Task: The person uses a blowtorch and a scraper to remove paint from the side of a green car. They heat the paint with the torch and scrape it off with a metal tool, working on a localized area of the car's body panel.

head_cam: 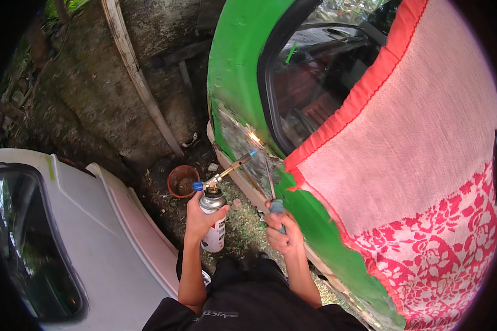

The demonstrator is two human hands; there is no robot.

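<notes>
My left hand (204, 218) grips a gas canister (213, 236) fitted with a blow torch (225, 171). A small blue flame leaves its nozzle, and the green vehicle panel (238, 53) glows orange just beyond. In my right hand (284, 231) is a screwdriver-like tool (277, 209) with a grey-green handle; its thin metal blade points up to the scraped, bare grey patch (242, 142) of the panel. Whether the blade tip touches the surface, I cannot tell. Burnt and peeling paint edges the patch, below the black-rimmed window (269, 82).
A pink and red patterned cloth (381, 136) covers part of the green vehicle. At the left stands a white vehicle (91, 231). A reddish-brown pot (170, 182) sits on the littered ground between them, near a long leaning wooden board (143, 85).
</notes>
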